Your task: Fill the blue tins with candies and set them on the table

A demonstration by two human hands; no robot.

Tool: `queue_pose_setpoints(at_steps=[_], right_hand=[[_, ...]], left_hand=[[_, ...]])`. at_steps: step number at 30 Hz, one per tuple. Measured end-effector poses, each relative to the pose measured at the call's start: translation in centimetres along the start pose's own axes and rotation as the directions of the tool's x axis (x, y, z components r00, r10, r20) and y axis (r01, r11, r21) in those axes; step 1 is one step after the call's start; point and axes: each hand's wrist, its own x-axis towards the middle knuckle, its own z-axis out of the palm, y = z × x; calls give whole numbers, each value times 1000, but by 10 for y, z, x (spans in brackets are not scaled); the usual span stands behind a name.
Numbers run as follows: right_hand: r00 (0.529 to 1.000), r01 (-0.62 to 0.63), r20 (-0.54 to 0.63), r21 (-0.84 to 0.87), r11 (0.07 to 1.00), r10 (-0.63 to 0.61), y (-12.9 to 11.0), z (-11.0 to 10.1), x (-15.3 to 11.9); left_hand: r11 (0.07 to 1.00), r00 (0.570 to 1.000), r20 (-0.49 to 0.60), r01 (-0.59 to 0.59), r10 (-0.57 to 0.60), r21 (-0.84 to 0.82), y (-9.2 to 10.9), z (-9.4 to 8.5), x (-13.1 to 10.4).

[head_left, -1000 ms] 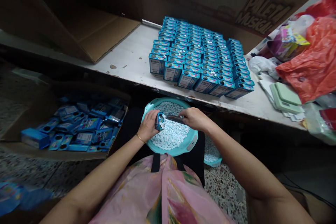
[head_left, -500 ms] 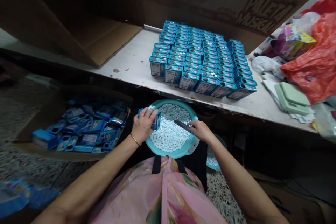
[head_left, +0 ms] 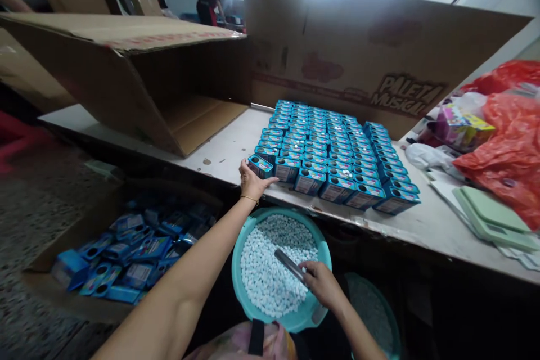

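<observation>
My left hand (head_left: 252, 182) is closed round a small blue box (head_left: 260, 165) with a dark round hole in its top. That box stands slightly turned on the table's front edge, at the near left corner of several rows of similar blue boxes (head_left: 310, 181). Below, a turquoise basin (head_left: 237, 284) is full of small white candy-like pellets (head_left: 270, 281). My right hand (head_left: 319, 283) grips a narrow grey metal scoop (head_left: 289, 265), held low over the pellets. A few pellets lie on top of some boxes in the rows.
A carton of jumbled blue boxes (head_left: 139, 273) sits at lower left. An open cardboard box (head_left: 126, 62) and a printed cardboard panel (head_left: 337, 50) stand on the white table (head_left: 202, 166). At right are a green scale (head_left: 491, 216) and red plastic bags (head_left: 506, 146). A person (head_left: 208, 3) bends over farther back.
My left hand has carried the blue box from above the basin up to the table, beside the rows. My right hand stays over the basin with the scoop. The view has tilted up.
</observation>
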Motion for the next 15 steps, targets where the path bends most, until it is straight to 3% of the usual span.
queue_pose_setpoints(at_steps=[7,11,15], right_hand=[[999,-24,-31,44,999,25,14,7,1],[999,-44,-29,57,997,46,0,6,7],[997,-77,-19,65,995,78,-15,5,8]], left_hand=[[996,996,68,-67,63,60,-27,-2,15],[986,991,124,-69,51,150,-37,-3,38],[988,968,235,-111,83,108,-46,3,61]])
